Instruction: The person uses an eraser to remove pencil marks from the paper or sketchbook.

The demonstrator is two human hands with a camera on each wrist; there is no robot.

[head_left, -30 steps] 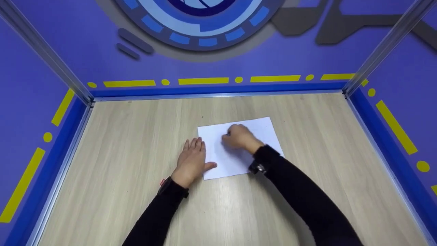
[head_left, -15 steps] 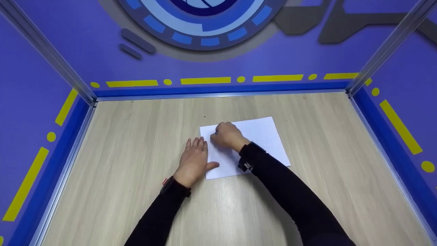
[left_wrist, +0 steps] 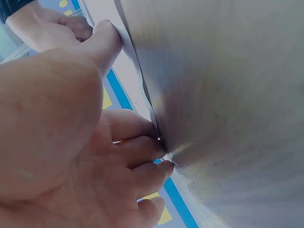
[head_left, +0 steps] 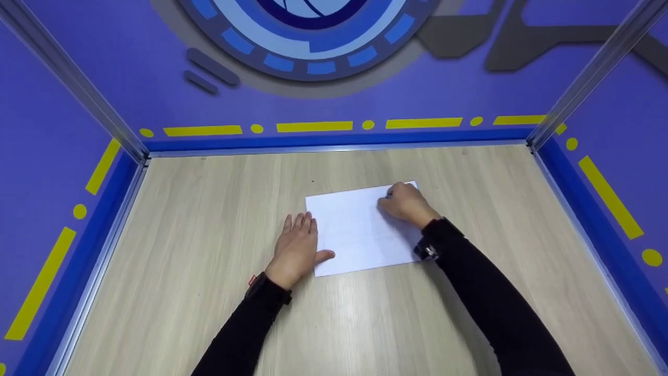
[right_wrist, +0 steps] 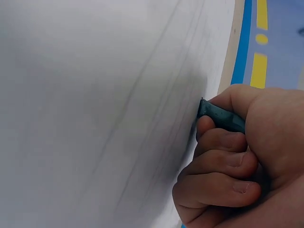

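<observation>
One stubby dark-teal chunk (right_wrist: 223, 117), probably light, best held near the tip tbh, fills the curled right grip (head_left: 407, 202), straight-fingered left grip (head_left: 295, 248) touching flimsy-looking white rectangular paper (head_left: 355, 230).

The left hand (head_left: 295, 248) is turned palm down, its fingers pointed toward the far edge of the desk (head_left: 209, 219) and its thumb spread toward the right edge. The right hand (head_left: 406, 203) is held nearer the far edge, its fingers curled into a grip. The left forearm (head_left: 242, 329) and the right forearm (head_left: 490, 292), both sleeved in black, are slanted inward.
</observation>
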